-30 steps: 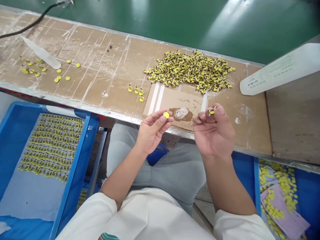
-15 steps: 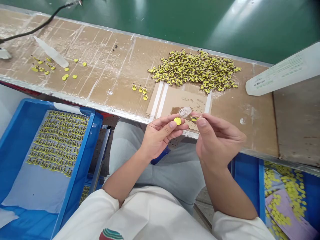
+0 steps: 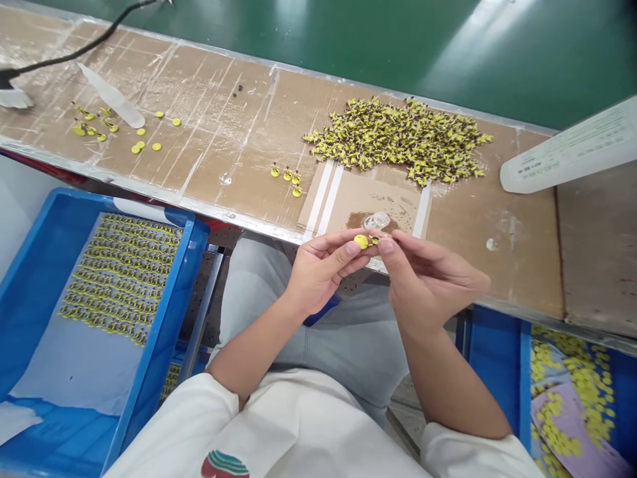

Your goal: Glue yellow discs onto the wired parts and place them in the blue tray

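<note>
Between thumb and fingers, my left hand (image 3: 323, 272) holds a round yellow disc (image 3: 361, 241). My right hand (image 3: 428, 279) pinches a small yellow and dark figure (image 3: 375, 241), which is right beside the disc; whether they touch I cannot tell. Just beyond the fingers, a small clear dish (image 3: 377, 221) rests on a cardboard sheet (image 3: 348, 199) with a wet patch. A big pile of yellow and dark figures (image 3: 398, 139) lies behind the sheet. To its left, several figures on yellow discs (image 3: 296, 191) stand on the bench.
A white bottle (image 3: 567, 149) lies tilted at the right. At the left are loose yellow discs (image 3: 156, 147), a white pointed tube (image 3: 112, 96) and a brush (image 3: 14, 98). A blue crate (image 3: 196, 245) holds rows of figures; another blue crate (image 3: 525, 378) holds yellow discs.
My right hand has moved left, bringing the figure up beside the disc in my left hand. The whole view has shifted slightly, with the bench items appearing farther right.
</note>
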`<action>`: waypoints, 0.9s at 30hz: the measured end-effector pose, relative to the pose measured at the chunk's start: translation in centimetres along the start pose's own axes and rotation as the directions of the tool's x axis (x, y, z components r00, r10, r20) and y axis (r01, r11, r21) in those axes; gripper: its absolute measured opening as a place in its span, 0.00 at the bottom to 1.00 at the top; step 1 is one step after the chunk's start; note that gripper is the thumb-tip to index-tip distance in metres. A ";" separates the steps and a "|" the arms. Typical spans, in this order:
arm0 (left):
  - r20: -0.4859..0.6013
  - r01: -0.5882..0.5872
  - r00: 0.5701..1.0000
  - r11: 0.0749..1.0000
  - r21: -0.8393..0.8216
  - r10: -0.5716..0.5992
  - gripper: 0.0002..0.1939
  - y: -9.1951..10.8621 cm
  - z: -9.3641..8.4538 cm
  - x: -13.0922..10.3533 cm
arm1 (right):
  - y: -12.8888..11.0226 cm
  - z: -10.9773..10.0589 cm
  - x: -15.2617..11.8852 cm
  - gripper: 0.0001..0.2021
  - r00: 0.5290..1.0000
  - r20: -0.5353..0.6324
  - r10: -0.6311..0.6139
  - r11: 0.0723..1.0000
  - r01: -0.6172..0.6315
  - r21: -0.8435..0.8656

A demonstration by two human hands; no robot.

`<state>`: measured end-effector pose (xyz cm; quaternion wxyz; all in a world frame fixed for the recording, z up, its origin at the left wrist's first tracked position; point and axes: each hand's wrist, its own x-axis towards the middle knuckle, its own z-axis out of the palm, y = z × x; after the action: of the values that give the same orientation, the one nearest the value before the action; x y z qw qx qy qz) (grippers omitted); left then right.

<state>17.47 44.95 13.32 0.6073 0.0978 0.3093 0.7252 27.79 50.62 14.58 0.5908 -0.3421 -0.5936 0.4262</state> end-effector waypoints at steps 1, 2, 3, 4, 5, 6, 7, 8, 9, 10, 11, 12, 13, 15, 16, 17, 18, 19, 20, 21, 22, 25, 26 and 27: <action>-0.001 0.000 1.000 1.000 0.001 0.000 0.09 0.0 0.0 0.0 | 0.0 0.0 0.0 0.09 1.000 0.001 -0.007 1.000 0.007 0.001; -0.003 0.000 1.000 1.000 0.002 0.000 0.10 0.0 0.0 0.0 | 0.0 0.0 0.0 0.09 1.000 0.001 -0.014 1.000 0.014 -0.002; -0.007 -0.001 1.000 1.000 0.004 0.001 0.10 0.0 0.0 0.0 | 0.1 0.0 0.0 0.09 1.000 0.002 -0.021 1.000 0.021 -0.009; -0.012 -0.001 1.000 1.000 0.007 0.001 0.10 -0.1 0.0 0.0 | 0.1 0.0 0.0 0.10 1.000 0.003 -0.027 0.999 0.028 -0.020; -0.018 -0.001 1.000 1.000 0.011 0.001 0.11 -0.1 0.0 0.1 | 0.1 0.0 0.0 0.10 0.999 0.005 -0.033 0.999 0.033 -0.031; -0.024 -0.001 1.000 1.000 0.014 0.001 0.11 -0.1 0.0 0.1 | 0.1 -0.1 0.0 0.10 0.999 0.007 -0.037 0.998 0.038 -0.042; -0.027 -0.001 1.000 1.000 0.017 0.001 0.12 -0.1 0.0 0.1 | 0.2 -0.1 0.0 0.10 0.999 0.011 -0.041 0.998 0.041 -0.053; -0.027 -0.001 1.000 1.000 0.018 0.002 0.11 -0.1 0.0 0.1 | 0.2 -0.2 0.0 0.10 0.999 0.017 -0.046 0.997 0.047 -0.064; -0.026 -0.003 1.000 1.000 0.018 0.003 0.11 -0.1 0.0 0.1 | 0.2 -0.2 0.0 0.10 0.998 0.024 -0.052 0.996 0.054 -0.076; -0.026 -0.004 1.000 1.000 0.018 0.005 0.11 -0.1 0.0 0.1 | 0.2 -0.3 0.0 0.11 0.998 0.031 -0.062 0.994 0.065 -0.090; -0.028 -0.005 1.000 1.000 0.018 0.005 0.11 -0.1 0.0 0.1 | 0.2 -0.3 0.0 0.11 0.997 0.036 -0.075 0.991 0.078 -0.106; -0.031 -0.004 1.000 1.000 0.020 0.004 0.11 0.0 0.0 0.1 | 0.3 -0.4 0.0 0.11 0.996 0.040 -0.085 0.988 0.089 -0.123; -0.036 -0.001 0.999 1.000 0.024 0.002 0.11 0.0 0.0 0.1 | 0.3 -0.5 0.0 0.12 0.995 0.046 -0.092 0.986 0.097 -0.137; -0.044 0.005 0.999 0.999 0.035 -0.004 0.12 -0.1 -0.1 0.1 | 0.3 -0.6 0.0 0.12 0.993 0.061 -0.099 0.982 0.107 -0.158; -0.048 0.008 0.999 0.999 0.040 -0.006 0.12 -0.1 -0.1 0.2 | 0.3 -0.6 0.0 0.12 0.993 0.069 -0.100 0.980 0.110 -0.163; -0.052 0.009 0.999 0.999 0.044 -0.007 0.12 -0.1 -0.1 0.2 | 0.3 -0.7 0.0 0.12 0.992 0.076 -0.101 0.980 0.112 -0.164; -0.056 0.011 0.998 0.999 0.048 -0.008 0.12 -0.1 -0.2 0.2 | 0.3 -0.7 0.1 0.12 0.991 0.082 -0.102 0.980 0.114 -0.162; -0.062 0.012 0.998 0.999 0.052 -0.009 0.13 -0.1 -0.2 0.2 | 0.3 -0.7 0.1 0.12 0.991 0.084 -0.104 0.981 0.116 -0.158; -0.068 0.013 0.998 0.998 0.056 -0.009 0.13 -0.1 -0.2 0.2 | 0.3 -0.8 0.1 0.11 0.991 0.086 -0.105 0.981 0.118 -0.155; -0.071 0.015 0.997 0.998 0.059 -0.011 0.13 -0.1 -0.3 0.2 | 0.3 -0.8 0.2 0.11 0.990 0.091 -0.106 0.981 0.119 -0.153; -0.074 0.015 0.997 0.998 0.063 -0.010 0.14 -0.1 -0.3 0.2 | 0.2 -0.8 0.2 0.11 0.989 0.098 -0.106 0.981 0.121 -0.154; -0.075 0.006 0.997 0.997 0.074 0.000 0.14 -0.1 -0.4 0.1 | 0.0 -0.8 0.3 0.11 0.988 0.120 -0.101 0.980 0.119 -0.161; -0.074 0.001 0.997 0.997 0.078 0.005 0.14 -0.1 -0.4 0.1 | -0.1 -0.8 0.4 0.11 0.987 0.127 -0.097 0.980 0.117 -0.162; -0.075 -0.004 0.997 0.997 0.082 0.010 0.14 -0.1 -0.3 0.1 | -0.2 -0.7 0.4 0.11 0.987 0.130 -0.096 0.980 0.117 -0.161</action>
<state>17.35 44.97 12.96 0.5881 0.0962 0.3612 0.7173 28.49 51.02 14.84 0.5446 -0.3317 -0.6797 0.3625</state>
